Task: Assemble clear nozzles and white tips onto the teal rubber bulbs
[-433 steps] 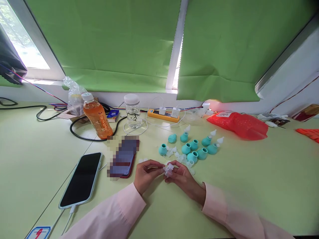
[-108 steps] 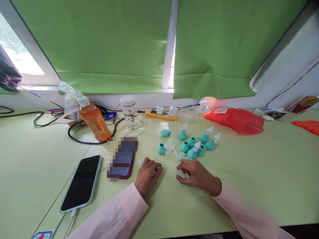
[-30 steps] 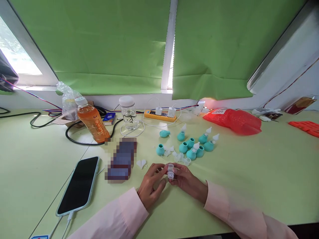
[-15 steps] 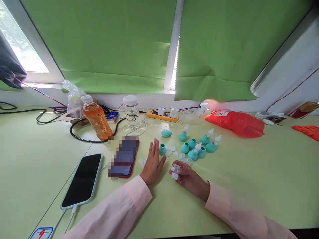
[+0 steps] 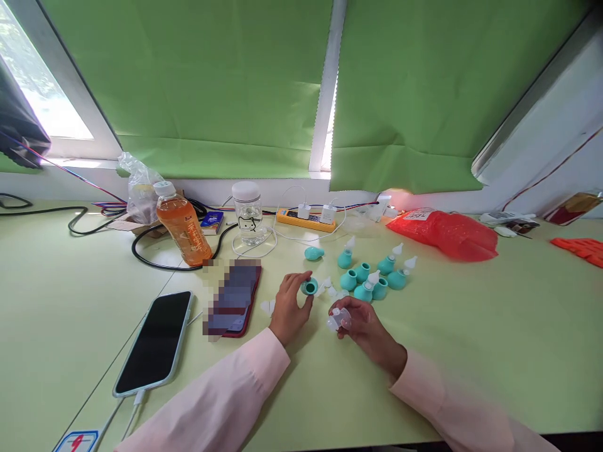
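My left hand [image 5: 291, 309] is closed around a teal rubber bulb [image 5: 309, 287], thumb and fingers on its sides and its round opening tipped toward me. In my right hand [image 5: 365, 326] is a small clear plastic piece [image 5: 339, 319], pinched between the fingers; its exact kind I cannot make out. Loose translucent plastic pieces [image 5: 324, 286] lie between and beyond the hands. Further right stand several teal bulbs [image 5: 348, 280], some bare with open necks and some fitted with a white pointed nozzle [image 5: 397, 250]. One teal bulb [image 5: 313, 253] lies on its side behind them.
Left of my hands lie a red-edged phone [image 5: 240, 295] and a black-screened phone [image 5: 155, 342] on a cable. An orange drink bottle [image 5: 184, 229], a clear jar [image 5: 249, 220], a yellow power strip [image 5: 301, 220] and a red plastic bag [image 5: 447, 233] line the back of the table [image 5: 471, 351].
My left hand's spread fingers have closed on the teal bulb, which is now tilted toward me. The right hand has shifted slightly right, turning the clear piece.
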`<state>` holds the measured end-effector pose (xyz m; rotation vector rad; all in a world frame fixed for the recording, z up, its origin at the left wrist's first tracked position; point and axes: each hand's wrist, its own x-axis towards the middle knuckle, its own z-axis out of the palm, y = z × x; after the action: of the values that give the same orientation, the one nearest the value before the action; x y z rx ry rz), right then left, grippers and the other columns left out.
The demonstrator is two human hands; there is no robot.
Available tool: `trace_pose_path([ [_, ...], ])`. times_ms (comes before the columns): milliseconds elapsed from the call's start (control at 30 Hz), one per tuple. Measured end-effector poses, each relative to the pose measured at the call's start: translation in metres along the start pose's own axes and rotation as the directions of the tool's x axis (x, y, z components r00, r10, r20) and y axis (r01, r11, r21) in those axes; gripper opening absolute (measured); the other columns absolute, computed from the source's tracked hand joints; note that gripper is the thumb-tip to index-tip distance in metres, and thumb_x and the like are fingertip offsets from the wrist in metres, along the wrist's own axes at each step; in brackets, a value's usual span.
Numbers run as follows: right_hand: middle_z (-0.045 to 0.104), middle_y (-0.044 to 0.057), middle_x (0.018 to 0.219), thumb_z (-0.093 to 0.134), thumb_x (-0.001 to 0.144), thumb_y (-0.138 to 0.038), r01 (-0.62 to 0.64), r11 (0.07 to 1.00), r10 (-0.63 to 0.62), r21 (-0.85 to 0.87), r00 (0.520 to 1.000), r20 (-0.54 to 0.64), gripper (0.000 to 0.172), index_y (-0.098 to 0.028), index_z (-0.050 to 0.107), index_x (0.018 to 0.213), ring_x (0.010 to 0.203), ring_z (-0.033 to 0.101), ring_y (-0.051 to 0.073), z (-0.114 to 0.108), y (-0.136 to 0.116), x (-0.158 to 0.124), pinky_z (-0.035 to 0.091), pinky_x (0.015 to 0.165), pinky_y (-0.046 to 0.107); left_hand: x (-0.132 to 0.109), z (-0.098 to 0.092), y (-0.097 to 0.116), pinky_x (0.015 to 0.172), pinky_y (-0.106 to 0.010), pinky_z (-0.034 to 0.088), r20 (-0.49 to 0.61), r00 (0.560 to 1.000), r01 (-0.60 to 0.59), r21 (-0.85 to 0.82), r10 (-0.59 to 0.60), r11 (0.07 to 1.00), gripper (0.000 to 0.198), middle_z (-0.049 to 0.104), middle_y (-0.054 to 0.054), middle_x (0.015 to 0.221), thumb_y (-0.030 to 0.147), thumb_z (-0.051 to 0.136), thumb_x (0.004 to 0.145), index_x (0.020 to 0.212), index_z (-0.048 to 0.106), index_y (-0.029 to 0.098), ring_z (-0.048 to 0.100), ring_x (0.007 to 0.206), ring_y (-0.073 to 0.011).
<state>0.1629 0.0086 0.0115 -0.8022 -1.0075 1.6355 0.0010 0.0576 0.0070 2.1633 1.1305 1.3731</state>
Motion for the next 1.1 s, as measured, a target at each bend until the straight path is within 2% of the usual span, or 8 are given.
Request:
trace_pose_path([
  [167, 0.056, 0.001, 0.076, 0.068, 0.059, -0.019, 0.184, 0.973, -0.195, -0.143, 0.978, -0.069, 0.020, -0.020, 0.056, 0.074, 0.063, 0.053, 0.012, 0.003, -0.008, -0.003, 0.050, 0.053, 0.027, -0.004, -0.012, 0.022, 0.080, -0.036, 0.041, 0.056, 0.998, -0.019, -0.069, 0.023, 0.997, 0.023, 0.056, -0.005, 0.091, 0.011, 0.058, 0.062, 0.083, 0.060, 0.020, 0.047, 0.093, -0.0197],
  [267, 0.060, 0.003, 0.076, 0.069, 0.057, -0.017, 0.248, 0.931, -0.287, -0.267, 0.951, -0.119, 0.024, -0.020, 0.058, 0.078, 0.066, 0.056, 0.015, 0.003, -0.006, -0.004, 0.052, 0.056, 0.031, -0.011, -0.015, 0.021, 0.085, -0.037, 0.039, 0.189, 0.982, 0.052, -0.165, -0.020, 0.985, 0.023, 0.052, -0.006, 0.108, 0.012, 0.057, 0.063, 0.084, 0.059, 0.020, 0.047, 0.100, -0.0201],
  [367, 0.063, 0.004, 0.078, 0.069, 0.057, -0.014, 0.295, 0.867, -0.366, -0.402, 0.924, -0.111, 0.025, -0.020, 0.062, 0.079, 0.070, 0.059, 0.018, 0.002, 0.000, -0.006, 0.053, 0.060, 0.033, -0.017, -0.017, 0.019, 0.086, -0.034, 0.040, 0.307, 0.950, 0.139, -0.245, -0.059, 0.959, 0.024, 0.056, -0.005, 0.106, 0.013, 0.053, 0.067, 0.090, 0.056, 0.020, 0.052, 0.097, -0.0178],
  [567, 0.066, 0.002, 0.070, 0.071, 0.053, -0.014, 0.304, 0.750, -0.487, -0.587, 0.854, -0.181, 0.028, -0.022, 0.066, 0.080, 0.058, 0.061, 0.017, 0.002, 0.007, -0.008, 0.055, 0.056, 0.032, -0.018, -0.017, 0.017, 0.074, -0.030, 0.044, 0.251, 0.965, 0.136, -0.247, -0.072, 0.959, 0.028, 0.059, -0.004, 0.087, 0.018, 0.061, 0.061, 0.089, 0.061, 0.020, 0.055, 0.081, -0.0167],
  [667, 0.066, 0.002, 0.069, 0.072, 0.052, -0.016, 0.287, 0.736, -0.484, -0.614, 0.856, -0.180, 0.028, -0.023, 0.066, 0.079, 0.056, 0.060, 0.016, 0.002, 0.005, -0.007, 0.055, 0.055, 0.031, -0.017, -0.016, 0.016, 0.068, -0.029, 0.044, 0.240, 0.961, 0.207, -0.286, -0.139, 0.936, 0.028, 0.056, -0.004, 0.081, 0.019, 0.064, 0.058, 0.086, 0.064, 0.020, 0.054, 0.074, -0.0159],
  [833, 0.065, 0.002, 0.066, 0.072, 0.052, -0.018, 0.243, 0.756, -0.396, -0.608, 0.909, -0.128, 0.026, -0.021, 0.066, 0.077, 0.056, 0.061, 0.017, 0.000, -0.002, -0.006, 0.055, 0.054, 0.030, -0.016, -0.018, 0.015, 0.059, -0.025, 0.042, 0.346, 0.913, 0.357, -0.418, -0.216, 0.836, 0.026, 0.055, -0.004, 0.077, 0.018, 0.064, 0.055, 0.081, 0.065, 0.016, 0.053, 0.069, -0.0148],
  [1000, 0.066, 0.003, 0.066, 0.071, 0.054, -0.020, 0.239, 0.738, -0.340, -0.632, 0.940, -0.042, 0.029, -0.020, 0.065, 0.083, 0.058, 0.061, 0.017, -0.002, -0.002, -0.006, 0.054, 0.055, 0.030, -0.016, -0.021, 0.017, 0.058, -0.024, 0.042, 0.389, 0.906, 0.300, -0.316, -0.166, 0.900, 0.025, 0.059, -0.003, 0.074, 0.016, 0.061, 0.056, 0.081, 0.063, 0.016, 0.054, 0.066, -0.0141],
  [1100, 0.066, 0.002, 0.065, 0.070, 0.055, -0.019, 0.276, 0.708, -0.346, -0.650, 0.938, 0.021, 0.030, -0.021, 0.066, 0.085, 0.056, 0.061, 0.016, -0.003, 0.002, -0.007, 0.054, 0.053, 0.029, -0.016, -0.021, 0.016, 0.055, -0.023, 0.040, 0.385, 0.911, 0.235, -0.184, -0.150, 0.954, 0.028, 0.059, -0.002, 0.068, 0.027, 0.066, 0.054, 0.080, 0.063, 0.015, 0.053, 0.060, -0.0132],
])
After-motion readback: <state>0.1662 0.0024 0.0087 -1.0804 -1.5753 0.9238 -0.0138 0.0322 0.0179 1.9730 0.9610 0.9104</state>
